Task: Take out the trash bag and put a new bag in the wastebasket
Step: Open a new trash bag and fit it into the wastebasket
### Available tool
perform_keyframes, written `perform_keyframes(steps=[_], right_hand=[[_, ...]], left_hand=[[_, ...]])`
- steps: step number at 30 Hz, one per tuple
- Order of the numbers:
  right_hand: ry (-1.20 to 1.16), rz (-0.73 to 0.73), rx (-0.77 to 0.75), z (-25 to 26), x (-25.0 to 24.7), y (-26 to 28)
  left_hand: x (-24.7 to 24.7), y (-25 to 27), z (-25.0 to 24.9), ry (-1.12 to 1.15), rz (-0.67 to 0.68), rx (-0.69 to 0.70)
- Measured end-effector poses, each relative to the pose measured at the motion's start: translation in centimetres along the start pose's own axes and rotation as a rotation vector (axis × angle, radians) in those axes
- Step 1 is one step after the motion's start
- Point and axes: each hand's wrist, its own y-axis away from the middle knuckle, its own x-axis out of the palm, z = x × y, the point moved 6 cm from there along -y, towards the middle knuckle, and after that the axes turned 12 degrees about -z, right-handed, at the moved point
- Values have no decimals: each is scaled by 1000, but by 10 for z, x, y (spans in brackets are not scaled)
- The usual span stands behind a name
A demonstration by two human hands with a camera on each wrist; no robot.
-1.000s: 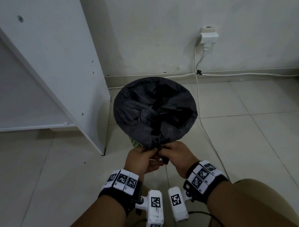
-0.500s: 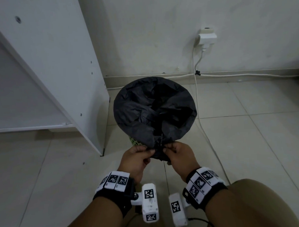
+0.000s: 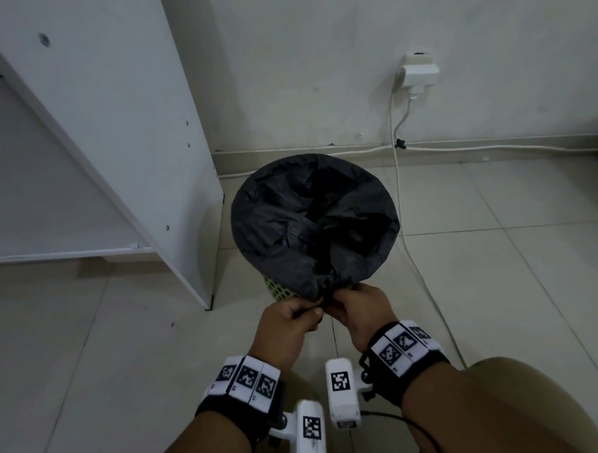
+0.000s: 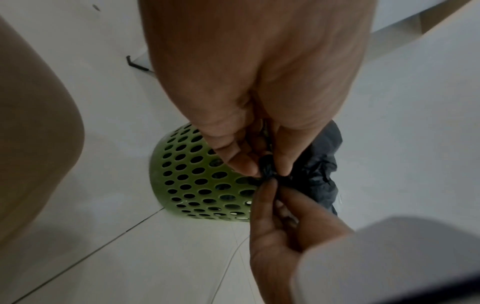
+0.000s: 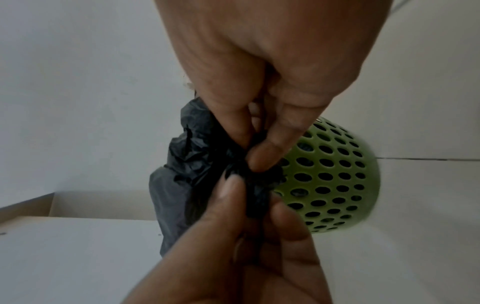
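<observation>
A black trash bag (image 3: 291,233) lines a green perforated wastebasket (image 3: 276,290), its edge folded over the rim. At the near side the bag's slack is gathered into a knot (image 4: 267,166). My left hand (image 3: 288,319) and right hand (image 3: 356,306) meet there, both pinching the knot between thumb and fingers. In the left wrist view the wastebasket (image 4: 197,174) shows its holes beside the bag (image 4: 319,164). In the right wrist view the bag (image 5: 182,181) hangs to the left of the wastebasket (image 5: 335,176), with the knot (image 5: 252,181) between the fingertips.
A white cabinet (image 3: 115,131) stands just left of the wastebasket, its corner close to the rim. A white cable (image 3: 402,222) runs from a wall plug (image 3: 419,72) down across the tiled floor (image 3: 498,269) on the right. My knee (image 3: 521,405) is at the lower right.
Both hands have stayed at the bag's gathered near edge, fingers shifting on the knot. The view has shifted slightly; the wastebasket has not moved.
</observation>
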Motion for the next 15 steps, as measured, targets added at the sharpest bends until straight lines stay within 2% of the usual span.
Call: perform_keyframes(steps=[4, 8, 10, 13, 15], right_hand=[[-6, 75, 162, -6, 9, 11], [170, 116, 95, -3, 13, 17], [206, 96, 77, -3, 12, 12], [286, 105, 31, -2, 14, 8], [369, 118, -26, 0, 12, 9]], left_hand=[[3, -1, -2, -18, -1, 24], [14, 5, -5, 7, 114, -20], [18, 8, -4, 196, 115, -144], [10, 3, 4, 421, 11, -339], [-3, -5, 10, 308, -102, -356]])
